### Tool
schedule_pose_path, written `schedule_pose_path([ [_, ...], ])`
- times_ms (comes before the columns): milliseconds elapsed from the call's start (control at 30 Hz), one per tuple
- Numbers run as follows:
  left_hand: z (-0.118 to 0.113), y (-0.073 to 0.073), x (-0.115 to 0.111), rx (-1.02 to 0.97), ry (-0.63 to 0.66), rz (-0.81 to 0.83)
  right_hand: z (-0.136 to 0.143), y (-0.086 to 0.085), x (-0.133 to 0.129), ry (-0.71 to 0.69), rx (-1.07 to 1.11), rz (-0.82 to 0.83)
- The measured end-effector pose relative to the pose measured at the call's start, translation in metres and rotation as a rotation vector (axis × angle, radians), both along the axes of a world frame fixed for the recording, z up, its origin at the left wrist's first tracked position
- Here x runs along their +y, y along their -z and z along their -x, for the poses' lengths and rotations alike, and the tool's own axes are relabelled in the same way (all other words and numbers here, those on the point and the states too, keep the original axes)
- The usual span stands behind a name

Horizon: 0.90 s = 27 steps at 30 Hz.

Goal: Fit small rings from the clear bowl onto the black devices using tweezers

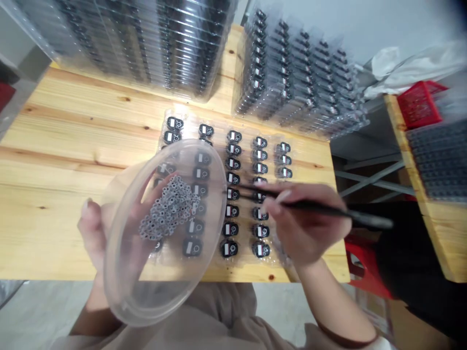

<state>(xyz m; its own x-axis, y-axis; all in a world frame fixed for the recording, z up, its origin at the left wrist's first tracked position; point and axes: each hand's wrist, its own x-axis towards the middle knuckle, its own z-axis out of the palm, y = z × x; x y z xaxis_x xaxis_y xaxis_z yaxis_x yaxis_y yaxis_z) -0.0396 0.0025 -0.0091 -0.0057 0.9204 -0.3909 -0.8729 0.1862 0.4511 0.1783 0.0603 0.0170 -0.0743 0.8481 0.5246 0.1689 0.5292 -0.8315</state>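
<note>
My left hand [95, 231] holds a clear plastic bowl [166, 282] tilted over the left part of a tray, its fingers showing through the wall. Many small grey rings [170, 209] lie heaped inside the bowl. Black tweezers [314, 206] are pinched in my right hand [310, 226], their tips pointing left near the bowl's right rim, above the tray's middle columns. Whether the tips hold anything is too blurred to tell. Beneath both hands, the clear tray [215, 253] carries rows of small black parts [229, 249] with white labels.
Two tall stacks of filled clear trays, one at the back left [146, 43] and one at the back right [299, 78], stand on the wooden table [54, 194]. A red basket [419, 104] rests on another table at the right. Below it is a red stool [368, 272].
</note>
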Motion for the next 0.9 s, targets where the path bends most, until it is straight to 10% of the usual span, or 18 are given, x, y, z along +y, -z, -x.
schedule_pose_path([
  [367, -0.011, -0.016, 0.009, 0.107, -0.026, 0.053, 0.016, 0.006, -0.022, -0.186, -0.434, -0.138],
  [900, -0.004, -0.007, 0.005, 0.103, -0.001, 0.038, 0.013, -0.007, -0.023, -0.148, -0.262, -0.012],
])
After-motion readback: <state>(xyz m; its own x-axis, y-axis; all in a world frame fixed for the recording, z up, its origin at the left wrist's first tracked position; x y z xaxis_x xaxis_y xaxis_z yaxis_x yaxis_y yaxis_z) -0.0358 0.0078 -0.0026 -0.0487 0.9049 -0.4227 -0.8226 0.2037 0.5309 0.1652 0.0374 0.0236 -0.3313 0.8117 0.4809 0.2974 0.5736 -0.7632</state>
